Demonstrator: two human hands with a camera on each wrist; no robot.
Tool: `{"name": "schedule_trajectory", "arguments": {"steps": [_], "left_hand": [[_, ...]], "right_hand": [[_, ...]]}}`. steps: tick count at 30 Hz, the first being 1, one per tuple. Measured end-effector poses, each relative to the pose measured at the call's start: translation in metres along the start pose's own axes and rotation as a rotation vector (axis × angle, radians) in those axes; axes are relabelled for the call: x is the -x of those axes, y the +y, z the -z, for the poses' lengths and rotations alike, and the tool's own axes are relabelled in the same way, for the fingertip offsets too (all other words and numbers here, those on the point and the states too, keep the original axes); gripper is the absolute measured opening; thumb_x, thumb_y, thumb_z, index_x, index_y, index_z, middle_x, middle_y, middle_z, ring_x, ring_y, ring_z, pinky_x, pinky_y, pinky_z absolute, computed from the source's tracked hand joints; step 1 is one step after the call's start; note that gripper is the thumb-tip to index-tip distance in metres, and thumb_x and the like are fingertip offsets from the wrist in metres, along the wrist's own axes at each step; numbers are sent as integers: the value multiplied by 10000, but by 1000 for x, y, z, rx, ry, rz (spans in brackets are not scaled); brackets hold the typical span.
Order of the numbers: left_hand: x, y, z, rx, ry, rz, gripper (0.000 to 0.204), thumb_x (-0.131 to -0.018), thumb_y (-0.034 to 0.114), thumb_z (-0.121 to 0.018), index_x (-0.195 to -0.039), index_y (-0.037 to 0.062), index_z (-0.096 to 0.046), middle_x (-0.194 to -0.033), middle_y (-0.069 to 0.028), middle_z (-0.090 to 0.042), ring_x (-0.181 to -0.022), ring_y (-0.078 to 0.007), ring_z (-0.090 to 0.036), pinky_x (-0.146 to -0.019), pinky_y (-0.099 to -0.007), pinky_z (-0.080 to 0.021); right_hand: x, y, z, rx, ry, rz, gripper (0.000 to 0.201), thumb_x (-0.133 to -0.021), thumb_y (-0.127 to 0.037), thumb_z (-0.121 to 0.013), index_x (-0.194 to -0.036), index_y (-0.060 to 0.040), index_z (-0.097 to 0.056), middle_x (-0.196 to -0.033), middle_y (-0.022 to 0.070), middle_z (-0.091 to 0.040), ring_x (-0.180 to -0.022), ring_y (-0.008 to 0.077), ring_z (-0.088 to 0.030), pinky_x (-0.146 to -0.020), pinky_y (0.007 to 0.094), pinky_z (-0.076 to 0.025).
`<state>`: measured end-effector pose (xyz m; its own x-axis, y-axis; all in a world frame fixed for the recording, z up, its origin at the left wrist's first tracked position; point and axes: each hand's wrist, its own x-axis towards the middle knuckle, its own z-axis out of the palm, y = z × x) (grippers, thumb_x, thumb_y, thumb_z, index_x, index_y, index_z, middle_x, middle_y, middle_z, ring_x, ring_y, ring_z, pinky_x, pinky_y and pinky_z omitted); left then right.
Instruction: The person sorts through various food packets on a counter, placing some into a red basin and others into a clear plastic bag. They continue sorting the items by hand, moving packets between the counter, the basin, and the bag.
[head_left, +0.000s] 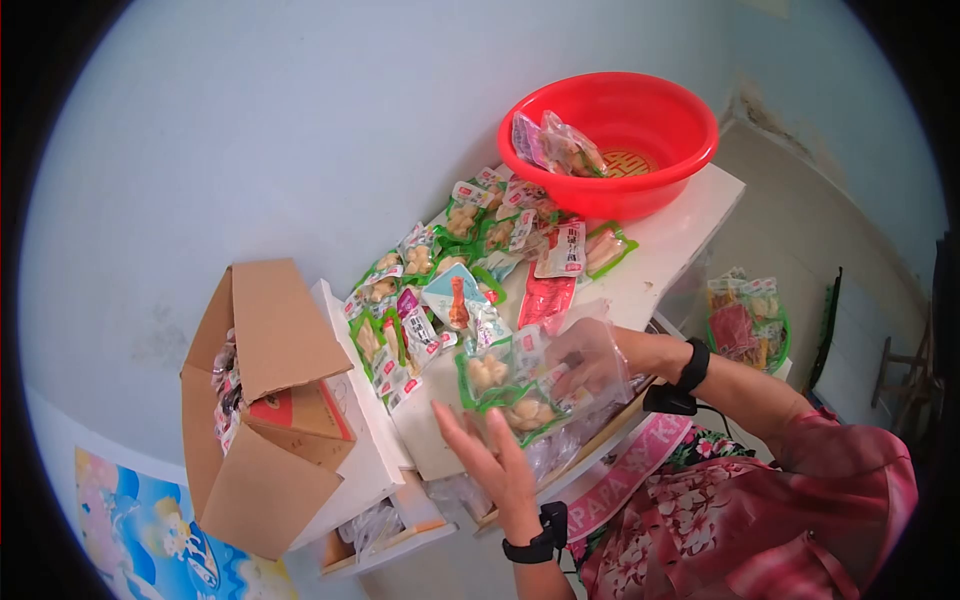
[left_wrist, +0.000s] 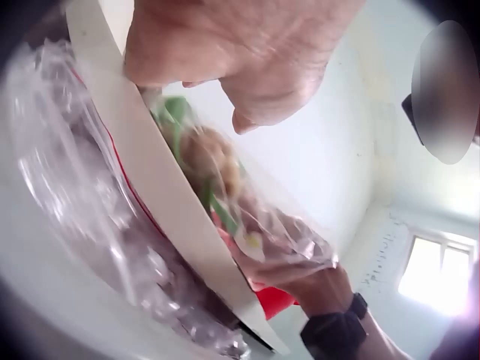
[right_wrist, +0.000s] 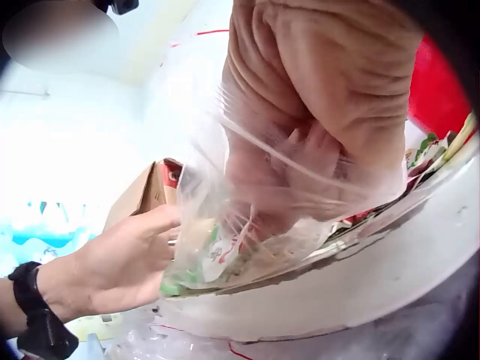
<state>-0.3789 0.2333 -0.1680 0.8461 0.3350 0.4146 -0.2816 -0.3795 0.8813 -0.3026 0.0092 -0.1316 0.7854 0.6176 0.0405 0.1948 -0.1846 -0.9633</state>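
A clear plastic bag (head_left: 612, 385) lies over the table's front edge with green-edged food packets inside, one of them a pale packet (head_left: 488, 371). The right hand (head_left: 590, 360) reaches into the bag's mouth; in the right wrist view the right hand (right_wrist: 315, 97) has its fingers bent under the film, pinching a packet with red print (right_wrist: 229, 251). Beside the bag's closed end, the left hand (head_left: 492, 465) has its fingers spread and holds nothing. In the left wrist view the left hand (left_wrist: 247, 52) hangs above the packets, its fingertips near the film.
More packets (head_left: 418, 258) are spread across the white table (head_left: 690, 225). A red basin (head_left: 640, 195) holds bagged items at the far end. An open cardboard box (head_left: 285, 330) stands at left. Drawers with plastic bags (head_left: 375, 528) stand open below; a green basket (head_left: 785, 345) is at right.
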Motion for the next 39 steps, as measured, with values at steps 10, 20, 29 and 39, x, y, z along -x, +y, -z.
{"name": "schedule_trajectory", "arguments": {"steps": [10,20,29,39], "left_hand": [[3,11,-19,-386,-70,-176,641,-998,226,-680,-1541,-9,-432,-1595,-292,-335,-1442,-454,-410,-1142,-512,-388],[10,10,-25,-470,-25,-210,660,-990,225,-690,-1543,-17,-426,-1597,-294,-329,-1444,-465,-410,-1143,-518,-394],[16,16,-25,-323,-9,-96,823,-967,304,-740,-1598,-10,-314,-1600,-304,-320,-1475,-468,-366,-1188,-533,-341],[20,24,-4,52,-51,0,1153,-855,344,-872,-1657,3,-117,-1690,-278,-208,-1582,-392,-216,-1262,-539,-221]], "right_hand": [[28,3,-14,191,492,202,209,-980,-175,-726,-976,30,-686,-794,81,-687,-653,142,-651,-618,343,-532],[52,-19,-3,-33,506,-10,1036,-934,-494,-748,-1678,-124,-129,-1597,308,-400,-1383,406,-529,-1120,480,-441],[13,-36,-1,185,498,121,862,-865,87,-698,-1630,-124,-363,-915,59,-714,-811,103,-575,-747,278,-476],[-25,-130,-3,595,373,629,680,-914,107,-545,-1537,-163,-511,-1025,161,-662,-880,284,-690,-783,438,-541]]}}
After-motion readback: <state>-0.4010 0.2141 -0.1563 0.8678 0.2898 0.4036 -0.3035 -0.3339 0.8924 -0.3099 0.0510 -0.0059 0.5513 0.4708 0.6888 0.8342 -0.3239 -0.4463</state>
